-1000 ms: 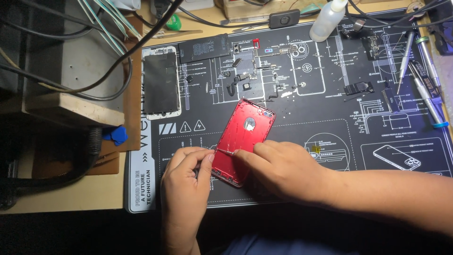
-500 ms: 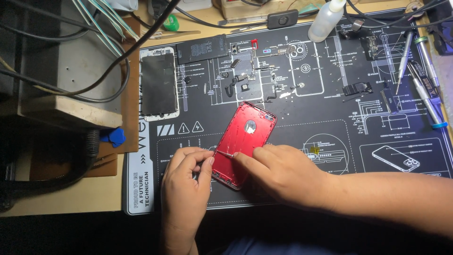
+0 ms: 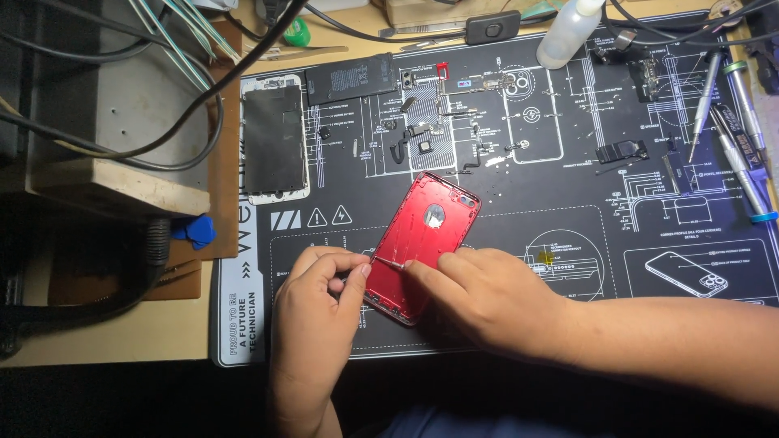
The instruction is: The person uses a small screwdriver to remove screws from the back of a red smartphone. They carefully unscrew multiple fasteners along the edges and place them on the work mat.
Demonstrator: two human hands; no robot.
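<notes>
Two hands at a red phone housing on a repair mat.

Red phone housing (image 3: pixel 422 243), inside face up, lies tilted near mid-mat on the black work mat (image 3: pixel 568 243) w/ white diagrams. L hand (image 3: pixel 312 324) sits at its lower-left edge, fingers curled, thumb + forefinger pinched on a thin metal tool (image 3: pixel 388 261) whose tip rests on the housing. R hand (image 3: pixel 487 296) lies half-open over the lower-right part, forefinger stretched out & pressing the housing just beside the tool tip; holds nothing that I can see. Further up the mat: phone screen (image 3: pixel 274 138), black battery (image 3: pixel 350 79), small loose parts (image 3: pixel 422 134). White squeeze bottle (image 3: pixel 568 32) at top edge, screwdrivers (image 3: pixel 734 122) far right, blue picks (image 3: pixel 195 231) off the mat's left side.
</notes>
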